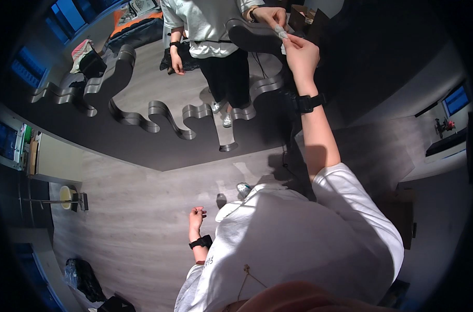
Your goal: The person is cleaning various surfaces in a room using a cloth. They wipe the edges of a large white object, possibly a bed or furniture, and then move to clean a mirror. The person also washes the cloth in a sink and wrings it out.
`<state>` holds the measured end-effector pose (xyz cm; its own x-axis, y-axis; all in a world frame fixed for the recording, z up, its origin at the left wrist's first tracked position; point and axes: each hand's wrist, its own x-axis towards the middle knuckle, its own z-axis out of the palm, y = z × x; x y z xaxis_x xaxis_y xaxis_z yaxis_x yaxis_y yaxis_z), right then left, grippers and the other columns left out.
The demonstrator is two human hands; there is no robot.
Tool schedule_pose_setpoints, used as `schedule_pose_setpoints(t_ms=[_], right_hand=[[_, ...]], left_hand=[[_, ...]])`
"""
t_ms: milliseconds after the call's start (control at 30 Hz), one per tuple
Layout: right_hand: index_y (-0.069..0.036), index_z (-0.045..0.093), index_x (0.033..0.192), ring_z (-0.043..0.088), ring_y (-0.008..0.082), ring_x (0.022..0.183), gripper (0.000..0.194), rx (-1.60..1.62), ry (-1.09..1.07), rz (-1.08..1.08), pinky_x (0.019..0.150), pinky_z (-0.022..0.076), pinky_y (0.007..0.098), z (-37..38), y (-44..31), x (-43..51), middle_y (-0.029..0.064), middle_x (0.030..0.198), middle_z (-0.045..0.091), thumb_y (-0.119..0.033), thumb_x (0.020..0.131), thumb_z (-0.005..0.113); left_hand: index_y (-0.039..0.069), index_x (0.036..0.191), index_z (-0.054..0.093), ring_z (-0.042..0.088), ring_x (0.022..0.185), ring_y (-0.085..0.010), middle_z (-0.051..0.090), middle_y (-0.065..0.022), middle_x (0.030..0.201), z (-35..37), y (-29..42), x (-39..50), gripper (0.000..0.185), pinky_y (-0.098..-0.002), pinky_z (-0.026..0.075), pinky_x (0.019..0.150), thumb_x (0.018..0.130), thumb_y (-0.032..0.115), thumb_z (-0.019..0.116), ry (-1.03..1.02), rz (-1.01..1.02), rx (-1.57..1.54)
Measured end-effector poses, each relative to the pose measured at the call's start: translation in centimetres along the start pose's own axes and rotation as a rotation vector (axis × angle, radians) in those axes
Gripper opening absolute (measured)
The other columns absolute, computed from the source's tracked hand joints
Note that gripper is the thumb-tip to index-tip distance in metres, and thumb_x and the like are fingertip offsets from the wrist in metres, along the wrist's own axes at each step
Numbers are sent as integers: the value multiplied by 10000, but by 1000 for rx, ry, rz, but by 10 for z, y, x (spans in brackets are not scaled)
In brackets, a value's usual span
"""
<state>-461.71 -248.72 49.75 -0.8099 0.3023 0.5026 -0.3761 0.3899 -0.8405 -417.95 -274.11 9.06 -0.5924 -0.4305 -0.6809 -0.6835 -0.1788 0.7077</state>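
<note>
Before me is a dark wall panel (139,144) with a wavy-edged mirror (142,84) set in it; the mirror shows my white shirt, black trousers and both arms. My right hand (302,52) is raised to the upper right part of the mirror and pinches a crumpled white cloth or tissue (281,35) against or near the glass; its reflection meets it there. A black band circles the wrist. My left hand (197,213) hangs low at my side with its fingers loosely bent and nothing seen in it; a black band is on that wrist too.
A pale wooden floor (142,202) lies below. At the left stand a pale cabinet (59,158), a yellowish bucket (66,197) and a long-handled tool (82,201). Black bags (86,279) lie at the lower left. A dark cable (285,160) hangs beneath the panel's right part.
</note>
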Motion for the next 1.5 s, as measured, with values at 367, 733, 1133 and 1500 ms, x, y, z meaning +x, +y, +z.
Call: schedule_pose_setpoints(t_ms=[367,733,1133,1500], right_hand=[[-28,748,918,706,295,741,153,-169,-41,-369,697,547,341,33,-56,-20,183,800,702,-134,818,704],[-38,748,962,716,185,712,167,27,-116,-383,677,533,282,42,-67,-15,147,793,724,-147,839,721],[-10,671,760,655,375,772,99,-762,-630,-1168,714,558,418,37,-94,-26,191,731,635,44,705,609],[67,634,1175,649,71,830,303,776,-1485,518,679,515,182,88,-83,-193,67,981,705,-68,905,656]], left_hand=[[99,1130,573,670,813,-148,694,-54,952,10,-1,18,234,-263,452,641,951,121,423,26,104,-4],[-32,1081,582,660,853,-198,637,-121,975,22,-5,6,249,-329,560,703,902,-14,409,7,62,-48],[-4,1100,581,659,815,-194,674,-122,880,45,-21,42,279,-324,548,719,891,-10,396,56,158,-136],[-16,1107,576,626,794,-163,661,-91,911,-25,-67,-17,233,-296,530,745,977,75,406,284,87,-315]])
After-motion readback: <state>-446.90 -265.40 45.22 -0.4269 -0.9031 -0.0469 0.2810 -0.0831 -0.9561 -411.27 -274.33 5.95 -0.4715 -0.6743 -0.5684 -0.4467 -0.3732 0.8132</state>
